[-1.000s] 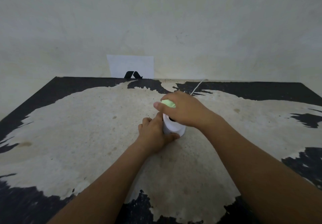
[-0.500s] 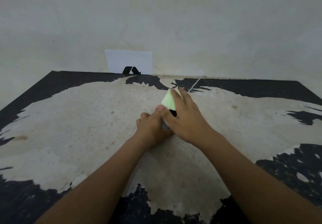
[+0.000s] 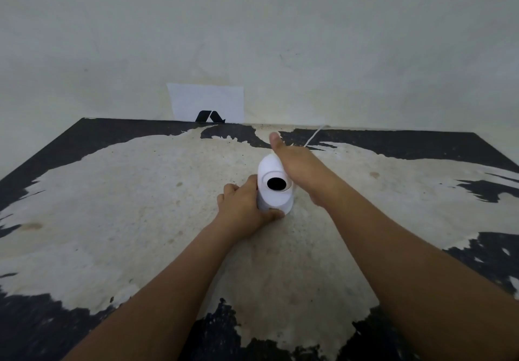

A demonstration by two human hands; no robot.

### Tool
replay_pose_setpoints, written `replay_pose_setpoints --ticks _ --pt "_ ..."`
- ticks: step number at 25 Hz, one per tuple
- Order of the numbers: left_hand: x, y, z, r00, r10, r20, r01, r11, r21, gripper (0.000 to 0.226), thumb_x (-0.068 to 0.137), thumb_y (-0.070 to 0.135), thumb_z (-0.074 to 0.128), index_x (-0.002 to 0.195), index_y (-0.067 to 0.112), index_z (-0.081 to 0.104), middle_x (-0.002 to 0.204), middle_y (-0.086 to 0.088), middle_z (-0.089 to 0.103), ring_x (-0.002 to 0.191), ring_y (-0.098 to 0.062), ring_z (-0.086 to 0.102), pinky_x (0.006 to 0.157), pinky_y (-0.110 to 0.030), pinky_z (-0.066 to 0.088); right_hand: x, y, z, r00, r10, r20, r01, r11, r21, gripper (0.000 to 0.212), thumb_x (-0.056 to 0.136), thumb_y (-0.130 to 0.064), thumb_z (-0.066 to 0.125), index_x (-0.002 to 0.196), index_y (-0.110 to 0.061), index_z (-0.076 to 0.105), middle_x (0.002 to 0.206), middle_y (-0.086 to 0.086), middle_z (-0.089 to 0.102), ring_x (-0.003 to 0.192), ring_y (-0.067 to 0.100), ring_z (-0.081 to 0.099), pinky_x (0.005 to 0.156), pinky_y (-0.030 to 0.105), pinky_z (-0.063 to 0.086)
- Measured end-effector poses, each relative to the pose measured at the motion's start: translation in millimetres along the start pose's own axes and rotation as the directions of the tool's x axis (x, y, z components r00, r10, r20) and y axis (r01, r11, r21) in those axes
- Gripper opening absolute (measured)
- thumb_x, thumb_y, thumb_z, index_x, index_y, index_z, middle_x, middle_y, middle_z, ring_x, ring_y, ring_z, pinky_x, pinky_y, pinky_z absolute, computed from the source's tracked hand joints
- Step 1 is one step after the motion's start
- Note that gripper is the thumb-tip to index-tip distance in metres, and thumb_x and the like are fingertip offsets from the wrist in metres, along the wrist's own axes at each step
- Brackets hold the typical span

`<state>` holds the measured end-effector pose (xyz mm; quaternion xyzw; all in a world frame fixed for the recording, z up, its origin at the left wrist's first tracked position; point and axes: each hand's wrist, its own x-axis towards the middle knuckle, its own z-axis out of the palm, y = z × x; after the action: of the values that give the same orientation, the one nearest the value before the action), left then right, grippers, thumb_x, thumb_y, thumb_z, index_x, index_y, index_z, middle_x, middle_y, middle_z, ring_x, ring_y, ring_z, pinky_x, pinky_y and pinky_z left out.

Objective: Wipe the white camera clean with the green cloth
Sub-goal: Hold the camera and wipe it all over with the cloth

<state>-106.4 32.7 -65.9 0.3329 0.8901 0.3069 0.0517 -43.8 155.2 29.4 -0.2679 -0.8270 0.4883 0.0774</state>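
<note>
The white camera (image 3: 274, 198) stands upright in the middle of the table, its black lens (image 3: 276, 183) facing me. My left hand (image 3: 243, 209) grips its base from the left, thumb across the front bottom edge. My right hand (image 3: 301, 167) lies against the camera's far right side, thumb stretched away from me. The green cloth does not show; it lies nowhere on the table, and the right palm and fingers are hidden behind the camera.
The table top (image 3: 118, 197) is worn, pale in the middle and black toward the edges. A thin white cable (image 3: 314, 136) runs from behind the camera to the wall. A white sheet with a black mark (image 3: 206, 103) leans on the wall.
My right hand has slid off the camera's top and front to its far right side, uncovering the lens. The green cloth, visible before, is now out of sight. The left hand keeps its hold.
</note>
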Motion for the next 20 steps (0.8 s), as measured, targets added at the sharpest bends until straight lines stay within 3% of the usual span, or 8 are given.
replay_pose_setpoints --ticks 4,7,9,11,13,16,18,20 --pt "0 6 -3 0.999 -0.038 0.003 0.038 0.999 0.012 0.076 0.054 0.073 0.047 0.121 0.043 0.03 0.099 0.014 0.046 0.088 -0.016 0.026 0.074 -0.036 0.023 -28 22 25 0.968 -0.221 -0.121 0.22 0.975 -0.023 0.076 0.075 -0.077 0.032 0.134 -0.03 0.038 0.146 0.004 0.037 0.118 0.016 0.046 0.09 0.025 0.034" --pt "1 12 -5 0.999 -0.051 0.015 0.05 0.996 0.074 0.047 0.06 0.068 0.04 0.104 0.052 0.031 0.108 0.006 0.057 0.091 -0.024 0.034 0.075 -0.037 0.024 -31 20 33 0.891 -0.442 -0.108 0.356 0.825 -0.438 0.074 0.075 -0.077 0.025 0.134 -0.035 0.04 0.15 -0.002 0.03 0.139 0.021 0.023 0.112 0.046 0.019" --pt "0 11 -4 1.0 -0.021 0.0 0.021 0.994 0.105 0.057 0.062 0.067 0.048 0.114 0.05 0.031 0.116 0.005 0.057 0.103 -0.03 0.04 0.078 -0.039 0.026 -22 8 27 0.881 -0.47 -0.049 0.36 0.735 -0.574 0.069 0.076 -0.076 0.023 0.121 -0.033 0.053 0.138 0.0 0.046 0.131 0.023 0.036 0.108 0.051 0.025" --pt "-2 8 -3 1.0 -0.018 -0.003 0.018 0.997 0.081 0.074 0.058 0.07 0.054 0.122 0.044 0.028 0.116 0.007 0.056 0.101 -0.025 0.038 0.078 -0.037 0.023 -11 -3 17 0.921 -0.389 -0.008 0.331 0.794 -0.509 0.067 0.079 -0.076 0.023 0.107 -0.027 0.061 0.118 0.002 0.059 0.11 0.023 0.052 0.089 0.042 0.039" --pt "-3 6 -3 1.0 -0.025 0.001 0.025 0.999 0.026 0.079 0.056 0.072 0.055 0.123 0.044 0.026 0.107 0.01 0.052 0.092 -0.017 0.03 0.075 -0.036 0.021 -2 -6 6 0.972 -0.233 0.027 0.232 0.934 -0.271 0.07 0.08 -0.077 0.024 0.102 -0.022 0.061 0.107 -0.001 0.061 0.099 0.02 0.054 0.076 0.036 0.037" --pt "-6 7 -5 0.999 -0.039 -0.009 0.039 0.999 0.011 0.081 0.055 0.071 0.057 0.124 0.042 0.027 0.097 0.012 0.045 0.09 -0.016 0.027 0.073 -0.037 0.021 -17 16 -2 0.993 -0.018 0.115 -0.001 0.987 0.16 0.08 0.073 -0.081 0.033 0.125 -0.024 0.05 0.117 -0.006 0.055 0.106 0.017 0.051 0.087 0.037 0.039" --pt "-8 11 -6 0.998 -0.051 -0.022 0.051 0.998 0.031 0.082 0.054 0.07 0.06 0.124 0.039 0.029 0.097 0.01 0.048 0.091 -0.018 0.029 0.073 -0.037 0.022 -34 42 3 0.997 -0.045 0.068 0.026 0.969 0.246 0.071 0.075 -0.07 0.049 0.126 -0.022 0.05 0.111 -0.003 0.063 0.098 0.017 0.061 0.084 0.038 0.05" --pt "-8 18 -9 0.997 -0.079 0.001 0.079 0.996 0.05 0.084 0.055 0.066 0.064 0.126 0.034 0.032 0.107 0.003 0.052 0.099 -0.023 0.033 0.076 -0.038 0.023 -48 63 6 0.989 -0.138 -0.045 0.144 0.965 0.218 0.041 0.085 -0.042 0.059 0.12 -0.022 0.056 0.098 -0.003 0.068 0.084 0.016 0.065 0.071 0.034 0.054"
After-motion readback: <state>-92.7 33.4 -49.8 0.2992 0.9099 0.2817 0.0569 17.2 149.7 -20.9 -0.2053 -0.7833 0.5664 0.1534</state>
